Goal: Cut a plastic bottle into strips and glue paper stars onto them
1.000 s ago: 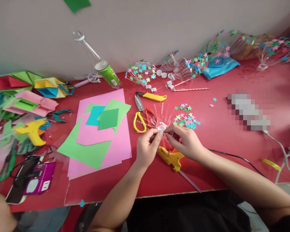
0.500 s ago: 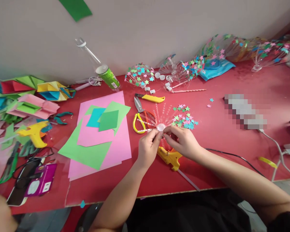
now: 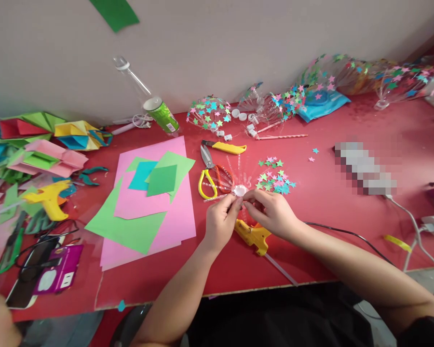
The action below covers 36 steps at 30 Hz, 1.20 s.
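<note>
My left hand (image 3: pixel 221 220) and my right hand (image 3: pixel 272 212) are both pinched on a clear plastic piece cut into fanned strips (image 3: pixel 238 183), which has a white cap at its centre. It sits just above the red table (image 3: pixel 329 241). A heap of small coloured paper stars (image 3: pixel 275 177) lies right behind my right hand. A yellow glue gun (image 3: pixel 255 236) rests on the table under my wrists. Yellow-handled scissors (image 3: pixel 208 173) lie just left of the plastic piece.
Pink and green paper sheets (image 3: pixel 148 202) lie at centre left. Beside the scissors is a yellow utility knife (image 3: pixel 226 147). Star-covered plastic pieces (image 3: pixel 210 112) line the wall. At the left are folded paper shapes (image 3: pixel 39 140), a second glue gun (image 3: pixel 50 197) and a purple device (image 3: pixel 58 274). A power strip cable (image 3: pixel 415 226) runs at the right.
My view has shifted slightly. Both hands stay pinched on the clear plastic piece, which has turned a little between the fingers.
</note>
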Each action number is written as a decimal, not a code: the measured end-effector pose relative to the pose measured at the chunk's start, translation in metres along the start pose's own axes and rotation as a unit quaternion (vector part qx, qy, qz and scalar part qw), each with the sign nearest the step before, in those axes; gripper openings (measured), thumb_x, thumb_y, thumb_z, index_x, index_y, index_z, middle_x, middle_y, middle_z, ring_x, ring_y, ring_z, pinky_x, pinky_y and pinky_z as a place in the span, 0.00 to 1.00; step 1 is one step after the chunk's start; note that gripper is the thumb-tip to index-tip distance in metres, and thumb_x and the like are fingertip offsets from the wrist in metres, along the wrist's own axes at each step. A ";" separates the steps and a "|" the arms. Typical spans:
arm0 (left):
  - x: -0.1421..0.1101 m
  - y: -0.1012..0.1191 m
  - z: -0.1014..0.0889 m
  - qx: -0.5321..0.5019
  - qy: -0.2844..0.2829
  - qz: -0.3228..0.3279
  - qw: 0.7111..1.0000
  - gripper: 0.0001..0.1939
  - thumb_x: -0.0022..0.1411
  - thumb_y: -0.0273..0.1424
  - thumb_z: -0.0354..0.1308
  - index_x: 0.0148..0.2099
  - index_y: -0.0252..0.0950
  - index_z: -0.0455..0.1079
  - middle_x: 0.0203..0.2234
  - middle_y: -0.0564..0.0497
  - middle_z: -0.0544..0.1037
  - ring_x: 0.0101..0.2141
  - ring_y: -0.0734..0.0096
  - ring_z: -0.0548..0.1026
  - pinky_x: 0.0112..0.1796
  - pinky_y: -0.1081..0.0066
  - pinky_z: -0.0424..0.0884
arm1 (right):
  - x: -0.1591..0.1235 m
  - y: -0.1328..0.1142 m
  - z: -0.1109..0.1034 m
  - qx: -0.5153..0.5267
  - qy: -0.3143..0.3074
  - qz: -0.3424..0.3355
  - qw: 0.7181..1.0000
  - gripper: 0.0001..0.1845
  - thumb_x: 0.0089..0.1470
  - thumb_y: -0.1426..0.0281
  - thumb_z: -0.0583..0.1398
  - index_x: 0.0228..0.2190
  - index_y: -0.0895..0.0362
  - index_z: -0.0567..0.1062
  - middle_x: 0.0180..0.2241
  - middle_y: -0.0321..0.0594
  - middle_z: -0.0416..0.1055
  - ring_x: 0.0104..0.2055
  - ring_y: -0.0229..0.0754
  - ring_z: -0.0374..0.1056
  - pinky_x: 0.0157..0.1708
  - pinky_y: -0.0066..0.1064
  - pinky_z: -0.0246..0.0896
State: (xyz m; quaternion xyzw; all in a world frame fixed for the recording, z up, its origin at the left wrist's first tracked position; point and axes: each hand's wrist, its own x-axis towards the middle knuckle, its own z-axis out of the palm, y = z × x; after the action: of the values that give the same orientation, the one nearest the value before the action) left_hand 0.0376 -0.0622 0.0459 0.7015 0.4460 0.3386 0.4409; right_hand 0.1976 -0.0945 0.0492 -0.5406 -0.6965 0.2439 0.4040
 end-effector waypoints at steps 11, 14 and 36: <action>-0.003 -0.001 -0.001 -0.014 -0.006 0.001 1.000 0.16 0.68 0.38 0.50 0.29 0.36 0.63 0.16 0.59 0.59 0.20 0.79 0.59 0.23 0.77 0.57 | -0.001 0.002 0.001 -0.009 -0.006 0.009 1.000 0.08 0.59 0.72 0.55 0.35 0.58 0.74 0.24 0.35 0.71 0.22 0.33 0.62 0.24 0.23 0.56; -0.003 -0.002 0.000 0.010 0.003 0.014 1.000 0.16 0.68 0.37 0.50 0.28 0.36 0.63 0.17 0.59 0.59 0.20 0.79 0.59 0.24 0.77 0.57 | -0.002 0.002 0.002 -0.012 -0.006 0.009 1.000 0.08 0.59 0.71 0.55 0.35 0.58 0.74 0.24 0.35 0.71 0.22 0.33 0.62 0.24 0.23 0.56; -0.004 -0.011 0.003 0.119 0.082 0.128 0.981 0.21 0.67 0.30 0.52 0.60 0.33 0.61 0.16 0.63 0.57 0.16 0.79 0.58 0.21 0.76 0.62 | 0.001 0.005 -0.005 -0.036 0.015 0.036 0.999 0.08 0.60 0.71 0.54 0.38 0.58 0.72 0.22 0.33 0.67 0.21 0.33 0.61 0.26 0.25 0.58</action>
State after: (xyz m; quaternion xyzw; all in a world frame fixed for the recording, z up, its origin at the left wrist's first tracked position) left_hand 0.0352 -0.0645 0.0343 0.7701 0.4244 0.3931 0.2688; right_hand 0.2040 -0.0921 0.0483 -0.5833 -0.6782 0.2253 0.3860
